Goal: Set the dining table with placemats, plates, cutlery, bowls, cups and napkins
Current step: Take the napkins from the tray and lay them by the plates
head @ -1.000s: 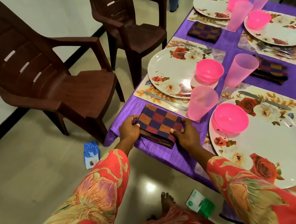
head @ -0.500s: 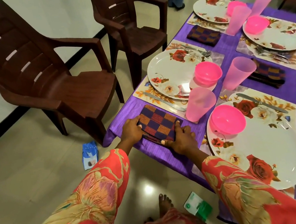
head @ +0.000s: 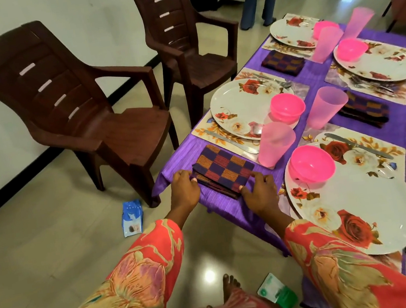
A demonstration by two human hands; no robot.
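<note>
Two hands are holding a folded checked cloth napkin (head: 223,170) lying on the purple tablecloth (head: 220,204) at the near left corner of the table. Left hand (head: 185,189) is curling its fingers on the napkin's left end, and right hand (head: 259,193) is pinching its near right corner. Round flowery plates (head: 363,214) are holding smooth pink bowls (head: 312,162) just to the right.

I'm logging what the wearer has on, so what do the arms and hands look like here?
Both arms wear loose long sleeves of coral-red fabric printed with large tan and pink flowers, the left sleeve and right sleeve ending near the wrists. The left hand and right hand are bare, without gloves.
</note>
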